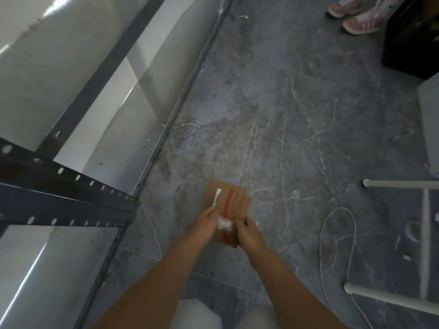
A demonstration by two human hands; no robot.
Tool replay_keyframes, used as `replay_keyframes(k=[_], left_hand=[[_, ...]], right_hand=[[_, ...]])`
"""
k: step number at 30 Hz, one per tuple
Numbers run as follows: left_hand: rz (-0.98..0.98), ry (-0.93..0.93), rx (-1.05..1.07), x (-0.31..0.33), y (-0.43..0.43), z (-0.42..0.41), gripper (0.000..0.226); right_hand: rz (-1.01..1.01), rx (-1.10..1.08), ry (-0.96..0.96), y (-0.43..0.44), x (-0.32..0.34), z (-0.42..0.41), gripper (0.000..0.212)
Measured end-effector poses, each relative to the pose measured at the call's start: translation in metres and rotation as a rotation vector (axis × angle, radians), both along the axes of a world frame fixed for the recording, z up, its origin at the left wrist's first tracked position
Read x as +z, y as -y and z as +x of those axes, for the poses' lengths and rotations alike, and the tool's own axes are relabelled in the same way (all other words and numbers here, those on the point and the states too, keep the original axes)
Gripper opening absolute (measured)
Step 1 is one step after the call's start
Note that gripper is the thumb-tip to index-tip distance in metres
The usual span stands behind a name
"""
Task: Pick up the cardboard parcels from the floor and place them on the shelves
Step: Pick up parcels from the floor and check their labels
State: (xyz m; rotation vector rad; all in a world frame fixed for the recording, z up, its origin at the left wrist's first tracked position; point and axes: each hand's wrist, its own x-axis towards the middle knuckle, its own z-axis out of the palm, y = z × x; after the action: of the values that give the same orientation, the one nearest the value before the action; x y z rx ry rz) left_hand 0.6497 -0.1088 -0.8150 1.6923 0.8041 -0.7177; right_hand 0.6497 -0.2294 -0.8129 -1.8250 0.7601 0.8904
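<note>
The floor point(297, 115) is dark grey stone-look tile with pale veins, scuffed and dusty. Nearest, both bare forearms reach down and forward. The left hand point(204, 222) and right hand point(249, 233) each have fingers closed on the near edge of a flat cardboard parcel point(228, 210), brown with red print and a white label; whether it rests on the floor or is lifted cannot be told. To the right lie a thin white cord point(337, 233) and a white frame point(422, 245). On the left stands a metal shelf point(71, 186) with dark perforated rails and pale boards. Far right, a black box point(408, 39) and pink shoes point(358, 15)
</note>
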Motion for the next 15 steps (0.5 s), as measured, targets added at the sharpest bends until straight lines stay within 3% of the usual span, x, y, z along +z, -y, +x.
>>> replay_keyframes(k=[6,15], left_hand=[[-0.089,0.034,0.092,0.064,0.001,-0.011,0.043],[-0.08,0.122,0.23,0.257,0.005,-0.022,0.039]], right_hand=[[0.096,-0.063,-0.015,0.004,0.065,-0.007,0.037],[0.176,-0.124,0.155,0.011,0.255,-0.004,0.04]])
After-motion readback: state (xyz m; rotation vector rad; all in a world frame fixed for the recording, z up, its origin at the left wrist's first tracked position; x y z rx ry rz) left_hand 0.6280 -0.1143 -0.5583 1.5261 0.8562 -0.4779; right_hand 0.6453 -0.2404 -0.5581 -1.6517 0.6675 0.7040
